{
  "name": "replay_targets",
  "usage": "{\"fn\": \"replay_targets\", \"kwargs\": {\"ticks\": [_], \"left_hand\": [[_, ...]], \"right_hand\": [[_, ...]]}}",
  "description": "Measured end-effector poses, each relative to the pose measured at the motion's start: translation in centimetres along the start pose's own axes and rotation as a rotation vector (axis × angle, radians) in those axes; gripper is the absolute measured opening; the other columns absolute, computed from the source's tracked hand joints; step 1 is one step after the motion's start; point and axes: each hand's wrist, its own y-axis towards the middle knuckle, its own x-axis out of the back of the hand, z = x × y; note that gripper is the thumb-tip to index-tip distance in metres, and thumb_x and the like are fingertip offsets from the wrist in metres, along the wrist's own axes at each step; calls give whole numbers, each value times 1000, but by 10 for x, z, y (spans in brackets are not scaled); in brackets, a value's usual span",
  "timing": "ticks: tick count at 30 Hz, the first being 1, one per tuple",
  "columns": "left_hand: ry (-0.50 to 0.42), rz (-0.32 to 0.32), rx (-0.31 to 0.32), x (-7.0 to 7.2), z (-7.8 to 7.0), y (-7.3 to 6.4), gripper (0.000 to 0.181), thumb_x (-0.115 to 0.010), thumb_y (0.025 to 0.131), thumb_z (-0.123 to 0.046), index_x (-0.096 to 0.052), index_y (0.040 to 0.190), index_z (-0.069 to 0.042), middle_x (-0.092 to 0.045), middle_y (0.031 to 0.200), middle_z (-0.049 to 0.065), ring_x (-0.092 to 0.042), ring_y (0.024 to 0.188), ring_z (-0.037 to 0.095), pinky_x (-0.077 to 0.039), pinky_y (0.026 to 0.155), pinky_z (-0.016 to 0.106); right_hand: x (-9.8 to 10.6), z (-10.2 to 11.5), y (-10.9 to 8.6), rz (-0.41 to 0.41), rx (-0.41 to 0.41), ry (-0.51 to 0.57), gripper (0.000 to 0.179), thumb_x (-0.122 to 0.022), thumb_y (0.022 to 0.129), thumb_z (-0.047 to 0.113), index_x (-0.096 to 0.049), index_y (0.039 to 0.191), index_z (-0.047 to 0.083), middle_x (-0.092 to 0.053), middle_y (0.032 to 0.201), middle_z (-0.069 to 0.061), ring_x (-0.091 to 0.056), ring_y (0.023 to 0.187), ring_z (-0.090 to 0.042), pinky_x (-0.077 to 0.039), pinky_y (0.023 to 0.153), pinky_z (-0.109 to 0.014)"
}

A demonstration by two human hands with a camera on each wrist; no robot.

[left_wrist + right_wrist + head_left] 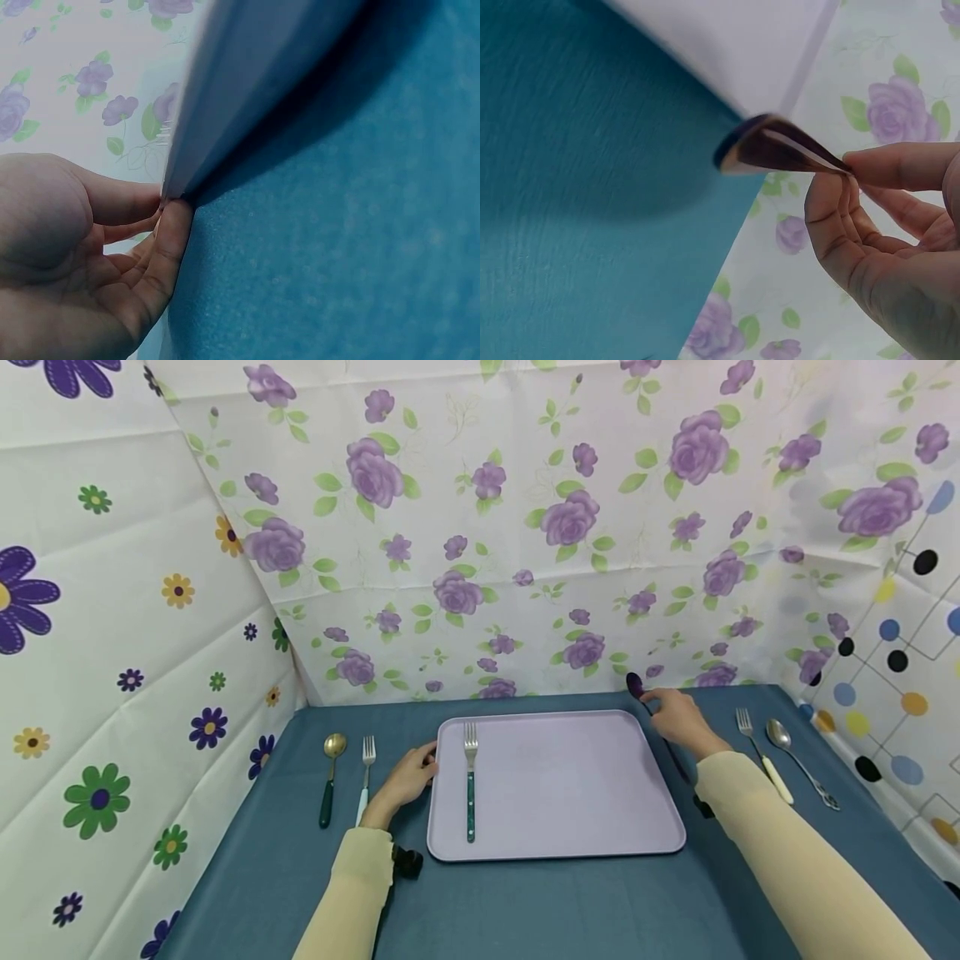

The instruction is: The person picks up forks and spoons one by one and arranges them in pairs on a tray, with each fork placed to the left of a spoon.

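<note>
1. The dark purple spoon (776, 154) is just right of the tray (570, 785), its bowl past the tray's far right corner. The right hand (681, 720) pinches it between thumb and fingers; the left hand (405, 779) pinches the tray's left rim.
2. Placing this spoon looks unfinished: it is in the fingers and not on the tray. Whether its near end touches the counter (555, 910) is hard to tell, since the hand and sleeve cover part of that side.
3. One piece seems done: the green-handled fork (470, 793) lies on the tray's left part, tines toward the far side. The rest of the tray's surface is bare.
4. Four pieces lie on the counter, apparently untouched: to the left, the gold spoon (327, 793) and the pale-handled fork (367, 766); to the right, the cream-handled fork (776, 778) and the silver spoon (804, 767). Whether any of them remains to be handled cannot be told.
</note>
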Motion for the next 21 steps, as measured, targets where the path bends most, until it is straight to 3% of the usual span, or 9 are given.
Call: {"fn": "replay_targets", "kwargs": {"ticks": [11,21], "left_hand": [[13,-7,6,0,-1,0,47,-46,107,1,-41,151,14,-51,102,14,-59,91,25,-54,81,42],[5,-3,5,0,0,0,46,-46,107,0,-41,151,14,-51,103,15,-58,92,25,-53,81,41]], "right_hand": [[-9,18,-2,13,44,33,54,-43,90,-10,-54,144,-8,-65,100,-28,-37,52,-13,-34,52,-31],[-18,27,-1,14,55,52,53,-47,90,-10,-55,142,-8,-65,106,-27,-42,53,-14,-38,52,-30]]}}
